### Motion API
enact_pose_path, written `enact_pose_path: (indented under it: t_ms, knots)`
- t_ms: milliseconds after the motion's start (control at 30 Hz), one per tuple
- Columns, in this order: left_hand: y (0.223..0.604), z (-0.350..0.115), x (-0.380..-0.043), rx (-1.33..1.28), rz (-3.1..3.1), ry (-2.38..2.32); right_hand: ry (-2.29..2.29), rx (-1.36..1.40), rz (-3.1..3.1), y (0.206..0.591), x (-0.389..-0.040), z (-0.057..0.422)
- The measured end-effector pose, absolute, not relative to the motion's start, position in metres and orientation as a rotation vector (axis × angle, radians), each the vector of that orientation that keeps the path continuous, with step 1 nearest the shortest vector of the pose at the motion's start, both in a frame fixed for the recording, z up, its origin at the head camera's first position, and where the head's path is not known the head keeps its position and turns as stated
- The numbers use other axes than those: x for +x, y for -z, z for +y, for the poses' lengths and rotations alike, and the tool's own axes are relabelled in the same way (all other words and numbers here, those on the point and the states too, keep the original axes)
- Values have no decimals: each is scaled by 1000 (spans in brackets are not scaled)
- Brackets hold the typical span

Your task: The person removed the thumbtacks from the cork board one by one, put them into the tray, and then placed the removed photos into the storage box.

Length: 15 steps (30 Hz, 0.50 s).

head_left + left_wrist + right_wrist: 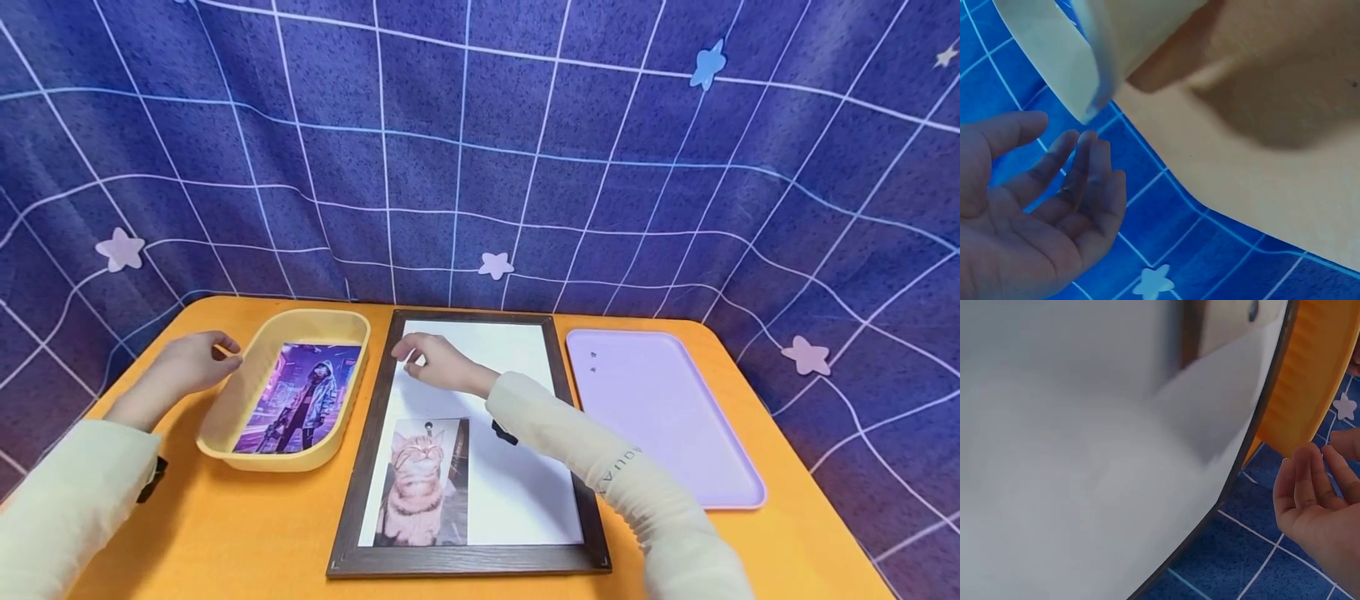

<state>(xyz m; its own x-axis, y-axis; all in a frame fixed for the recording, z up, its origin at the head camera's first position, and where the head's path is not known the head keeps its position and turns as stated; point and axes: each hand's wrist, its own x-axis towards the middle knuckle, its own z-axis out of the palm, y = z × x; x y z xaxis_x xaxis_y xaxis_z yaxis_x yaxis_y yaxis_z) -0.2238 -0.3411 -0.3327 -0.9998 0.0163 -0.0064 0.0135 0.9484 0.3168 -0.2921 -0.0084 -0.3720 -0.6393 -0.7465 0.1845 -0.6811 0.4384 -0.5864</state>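
My left hand (191,362) hovers beside the left rim of a yellow plastic bin (292,462), fingers loosely bent and holding nothing. Inside the bin lies a purple and pink print (307,400) of a hooded figure. The left wrist view shows the same empty palm below the bin's edge (1047,50). My right hand (442,362) is over the upper left part of a dark-framed whiteboard (517,483), its fingers loosely curled around nothing. A cat photo (416,492) lies at the board's lower left, with a small round metallic piece (428,427) at its top.
To the board's right lies a shallow lilac tray (675,425) bearing two small metallic pieces (593,362). Everything stands on an orange tabletop (262,533). Behind it hangs a blue gridded curtain (420,175) with star shapes.
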Motion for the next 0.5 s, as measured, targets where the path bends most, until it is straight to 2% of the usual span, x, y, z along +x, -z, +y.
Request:
enact_pose_path:
  t_ms: [500]
  knots:
    - [327,-296,-216,235,3159,-590,869,-1353,2501,381,-275,28]
